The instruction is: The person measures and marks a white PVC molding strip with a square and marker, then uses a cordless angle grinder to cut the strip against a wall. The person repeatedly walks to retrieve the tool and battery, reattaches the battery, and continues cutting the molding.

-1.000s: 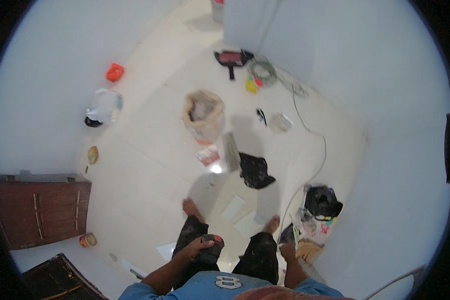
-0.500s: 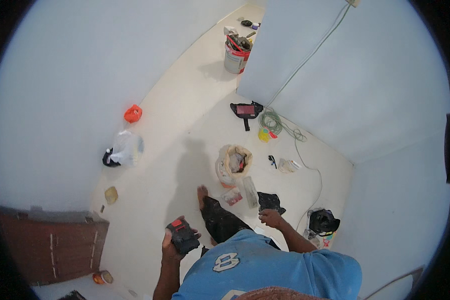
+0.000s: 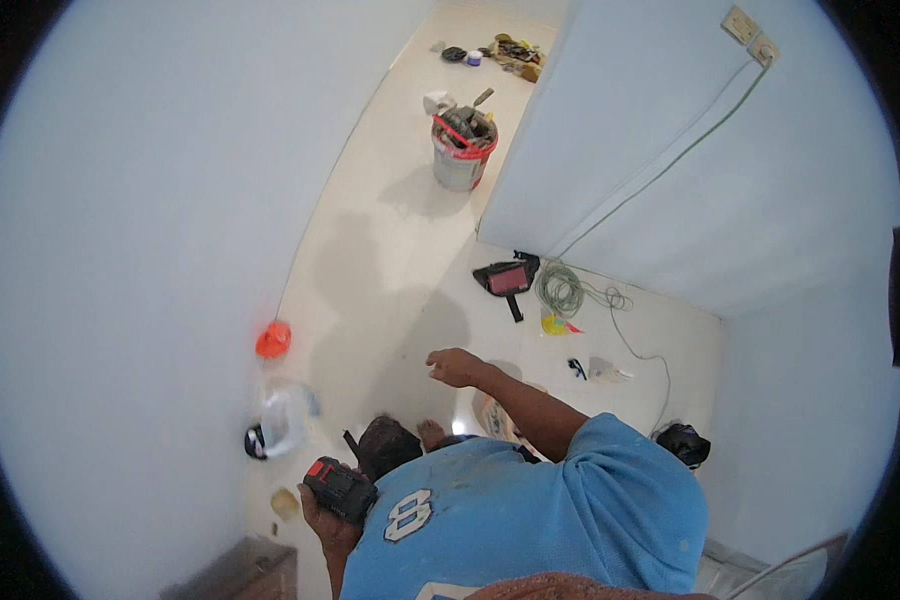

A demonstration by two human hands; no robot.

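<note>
My left hand [image 3: 328, 525] is wrapped round a black cordless power tool [image 3: 340, 488], its battery end with a red patch facing up. A thin dark rod shows just beyond it, beside my dark-trousered knee [image 3: 388, 447]. The tool's far side is hidden by my hand and shirt. My right hand [image 3: 457, 367] reaches forward over the floor, fingers loosely bent and apart, holding nothing. Under my right forearm, an open sack [image 3: 495, 415] is mostly covered.
Ahead stands a bucket of tools [image 3: 460, 170] near the wall corner. A black pouch [image 3: 510, 278] and coiled green cable [image 3: 562, 290] lie to the right; the cable climbs to a wall socket [image 3: 765, 48]. Left lie an orange bag [image 3: 273, 340], a clear plastic bag [image 3: 285, 420] and a sponge [image 3: 285, 503].
My body has turned and moved forward. My right hand has swung from beside my hip to out in front. My left hand keeps hold of the power tool, now closer to my body.
</note>
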